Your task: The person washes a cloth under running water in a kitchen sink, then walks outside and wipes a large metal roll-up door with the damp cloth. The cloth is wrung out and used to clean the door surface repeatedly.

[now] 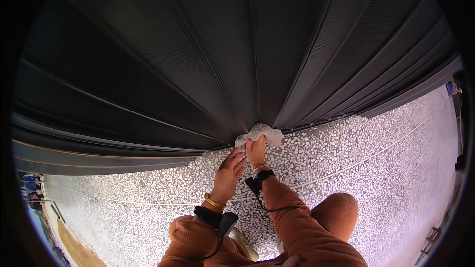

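A crumpled light grey cloth [265, 133] is pressed at the foot of a tall black panelled surface [219, 55], where it meets the floor. My right hand [257, 152] grips the cloth, its fingers partly hidden in the folds. Just to the left, my left hand [231, 174] is empty, fingers spread, the tips close to the cloth's left edge. Whether they touch it I cannot tell. The panels carry vertical ribs and patches of fine dotted texture; picture cannot settle whether this is a door or a wall.
Speckled terrazzo floor [308, 163] with pale dividing strips lies below the panels. A shoe [245, 244] and my bent knee [337, 213] are close beneath my arms. Cables hang from black wrist devices [219, 220]. At the far left are blurred items and a tan patch [79, 246].
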Motion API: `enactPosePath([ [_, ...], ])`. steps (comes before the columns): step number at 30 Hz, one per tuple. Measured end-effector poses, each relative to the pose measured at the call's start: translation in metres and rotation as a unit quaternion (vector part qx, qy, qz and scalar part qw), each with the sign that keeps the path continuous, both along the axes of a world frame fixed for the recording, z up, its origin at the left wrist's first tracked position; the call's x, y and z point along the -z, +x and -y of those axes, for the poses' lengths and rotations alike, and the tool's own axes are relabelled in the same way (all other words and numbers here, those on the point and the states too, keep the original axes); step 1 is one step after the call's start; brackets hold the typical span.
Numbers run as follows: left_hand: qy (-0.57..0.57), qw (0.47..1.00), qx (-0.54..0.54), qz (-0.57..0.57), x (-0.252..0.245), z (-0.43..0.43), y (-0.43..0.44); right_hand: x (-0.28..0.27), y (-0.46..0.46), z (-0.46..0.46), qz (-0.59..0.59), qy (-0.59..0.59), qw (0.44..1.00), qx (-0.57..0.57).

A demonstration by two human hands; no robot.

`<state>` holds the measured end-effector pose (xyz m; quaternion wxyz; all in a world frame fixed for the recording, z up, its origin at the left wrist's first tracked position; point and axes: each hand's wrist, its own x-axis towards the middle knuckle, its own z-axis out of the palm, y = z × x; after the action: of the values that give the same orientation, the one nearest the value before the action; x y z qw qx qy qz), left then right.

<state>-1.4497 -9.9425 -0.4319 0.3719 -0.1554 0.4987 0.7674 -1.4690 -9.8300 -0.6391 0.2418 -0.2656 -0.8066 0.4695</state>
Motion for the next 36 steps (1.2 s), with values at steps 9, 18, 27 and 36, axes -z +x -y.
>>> enactPosePath([
  [9, -0.022, 1.0, -0.005, 0.016, -0.008, 0.013, 0.0, 0.028, -0.007, 0.004, 0.121, -0.046, 0.99, 0.062],
  [18, -0.032, 0.997, -0.067, 0.032, 0.003, 0.004, -0.003, 0.014, 0.029, 0.021, 0.034, -0.584, 0.795, 0.161],
  [27, 0.003, 0.988, -0.142, -0.066, -0.018, 0.041, -0.013, -0.021, -0.045, 0.058, 0.081, -0.556, 0.823, 0.087],
  [36, -0.063, 0.926, -0.346, -0.136, -0.03, 0.06, -0.024, -0.204, -0.028, 0.066, -0.041, -0.417, 0.908, -0.023],
])
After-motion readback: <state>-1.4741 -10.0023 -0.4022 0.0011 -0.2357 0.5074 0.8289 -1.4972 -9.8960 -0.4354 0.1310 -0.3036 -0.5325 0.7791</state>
